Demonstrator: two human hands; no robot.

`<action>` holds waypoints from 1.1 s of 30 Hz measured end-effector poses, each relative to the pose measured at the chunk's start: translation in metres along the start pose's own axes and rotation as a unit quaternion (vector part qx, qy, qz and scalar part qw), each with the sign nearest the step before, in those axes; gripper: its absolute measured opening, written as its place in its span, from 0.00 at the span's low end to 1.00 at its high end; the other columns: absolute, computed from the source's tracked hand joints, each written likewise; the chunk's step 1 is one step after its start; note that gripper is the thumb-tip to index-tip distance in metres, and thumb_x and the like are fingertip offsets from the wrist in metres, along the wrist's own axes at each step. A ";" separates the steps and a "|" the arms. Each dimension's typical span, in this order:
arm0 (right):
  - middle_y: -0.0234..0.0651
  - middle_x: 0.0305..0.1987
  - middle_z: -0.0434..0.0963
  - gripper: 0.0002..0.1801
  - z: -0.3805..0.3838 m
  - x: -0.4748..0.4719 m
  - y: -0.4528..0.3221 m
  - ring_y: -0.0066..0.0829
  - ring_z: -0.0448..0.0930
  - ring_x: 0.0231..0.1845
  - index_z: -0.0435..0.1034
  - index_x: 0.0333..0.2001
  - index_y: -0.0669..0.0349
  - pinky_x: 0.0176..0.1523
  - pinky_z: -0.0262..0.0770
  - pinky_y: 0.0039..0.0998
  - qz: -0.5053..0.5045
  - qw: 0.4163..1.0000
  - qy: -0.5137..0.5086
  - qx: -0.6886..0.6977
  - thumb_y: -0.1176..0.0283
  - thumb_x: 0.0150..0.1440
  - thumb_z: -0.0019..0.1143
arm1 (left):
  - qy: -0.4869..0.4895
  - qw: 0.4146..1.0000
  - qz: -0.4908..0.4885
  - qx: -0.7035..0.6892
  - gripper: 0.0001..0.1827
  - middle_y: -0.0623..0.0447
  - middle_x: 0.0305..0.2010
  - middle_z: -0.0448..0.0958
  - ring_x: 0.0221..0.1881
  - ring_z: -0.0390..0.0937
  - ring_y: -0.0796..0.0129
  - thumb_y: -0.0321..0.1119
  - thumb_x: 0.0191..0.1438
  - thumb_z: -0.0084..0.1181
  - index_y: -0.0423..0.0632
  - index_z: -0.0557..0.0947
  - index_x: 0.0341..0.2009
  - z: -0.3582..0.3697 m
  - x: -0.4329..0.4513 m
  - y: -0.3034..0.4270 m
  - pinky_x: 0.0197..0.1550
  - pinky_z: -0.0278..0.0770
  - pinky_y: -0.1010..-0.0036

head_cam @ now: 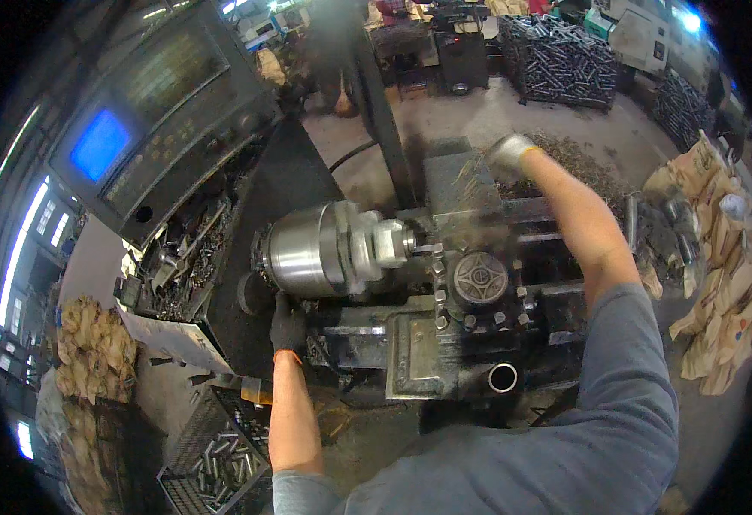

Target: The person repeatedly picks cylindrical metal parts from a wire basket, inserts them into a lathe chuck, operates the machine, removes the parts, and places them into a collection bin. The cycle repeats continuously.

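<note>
A metal lathe lies before me, its steel chuck (308, 250) left of the middle. A hex-shaped collet nose (390, 242) projects right from the chuck, facing the tool post (481, 277) with its ring of square-headed bolts. My left hand (287, 324), in a dark glove with an orange cuff, is at the lower left side of the chuck; its fingers are partly hidden, so a hold on anything cannot be made out. My right hand (510, 154), in a pale glove, is blurred beyond the lathe bed, near a heap of metal chips (563, 161). What it holds cannot be told.
A control cabinet with a lit screen (100, 145) stands at the upper left. A wire basket of metal tubes (225, 463) is at the lower left. An upright steel tube (503, 378) stands near my body. Sacks (723, 309) lie at right; a bin of metal parts (559, 58) stands behind.
</note>
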State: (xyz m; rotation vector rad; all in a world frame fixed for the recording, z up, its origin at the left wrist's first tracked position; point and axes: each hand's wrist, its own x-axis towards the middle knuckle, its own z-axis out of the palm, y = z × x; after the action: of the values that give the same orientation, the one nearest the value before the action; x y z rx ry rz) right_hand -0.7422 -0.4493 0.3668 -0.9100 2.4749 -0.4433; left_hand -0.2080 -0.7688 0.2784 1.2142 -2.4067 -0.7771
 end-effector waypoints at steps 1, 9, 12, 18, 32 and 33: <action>0.38 0.38 0.87 0.18 -0.016 0.001 0.028 0.35 0.86 0.36 0.84 0.42 0.58 0.41 0.82 0.41 0.053 0.979 0.119 0.154 0.55 0.58 0.63 | -0.007 1.000 -0.001 -0.002 0.37 0.37 0.65 0.77 0.64 0.74 0.35 0.50 0.61 0.52 0.61 0.65 0.74 0.001 0.000 -0.002 0.61 0.73 0.50; 0.50 0.42 0.87 0.24 0.050 -0.003 -0.066 0.44 0.88 0.41 0.84 0.41 0.66 0.46 0.83 0.44 -0.084 0.977 0.001 -0.195 0.56 0.47 0.68 | 0.002 0.996 -0.052 0.067 0.35 0.35 0.64 0.77 0.62 0.75 0.34 0.52 0.66 0.46 0.61 0.62 0.77 0.009 0.010 -0.007 0.60 0.74 0.49; 0.43 0.37 0.87 0.25 0.104 -0.033 -0.149 0.37 0.86 0.36 0.84 0.39 0.62 0.40 0.80 0.43 -0.158 0.970 -0.148 -0.109 0.53 0.43 0.74 | 0.000 0.997 -0.044 0.068 0.35 0.35 0.63 0.77 0.61 0.75 0.34 0.50 0.66 0.46 0.62 0.62 0.77 0.008 0.007 -0.004 0.59 0.74 0.48; 0.43 0.40 0.87 0.25 0.116 -0.049 -0.165 0.41 0.86 0.37 0.83 0.45 0.59 0.40 0.83 0.42 -0.206 0.953 -0.117 -0.191 0.60 0.43 0.75 | -0.030 0.993 -0.090 0.068 0.37 0.40 0.64 0.79 0.62 0.76 0.35 0.46 0.58 0.57 0.63 0.65 0.73 -0.004 -0.003 0.023 0.60 0.74 0.48; 0.53 0.47 0.84 0.31 0.057 -0.114 -0.053 0.51 0.84 0.46 0.78 0.51 0.61 0.49 0.80 0.44 -0.143 0.986 0.088 0.006 0.58 0.45 0.74 | -0.027 0.996 0.007 0.082 0.36 0.44 0.65 0.78 0.64 0.75 0.39 0.52 0.59 0.60 0.63 0.66 0.70 -0.002 0.001 0.004 0.61 0.73 0.48; 0.51 0.46 0.84 0.34 0.048 -0.129 -0.046 0.53 0.84 0.45 0.75 0.56 0.61 0.50 0.80 0.44 -0.091 0.983 0.151 -0.056 0.60 0.45 0.72 | -0.017 0.998 0.027 0.054 0.37 0.44 0.67 0.77 0.66 0.74 0.40 0.53 0.61 0.58 0.60 0.65 0.72 0.001 0.005 -0.004 0.62 0.73 0.50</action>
State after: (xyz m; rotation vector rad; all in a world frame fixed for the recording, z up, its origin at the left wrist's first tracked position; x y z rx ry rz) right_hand -0.6061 -0.4033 0.3866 -1.2001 2.7215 -0.5429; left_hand -0.2092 -0.7744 0.2754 1.1785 -2.5283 -0.6635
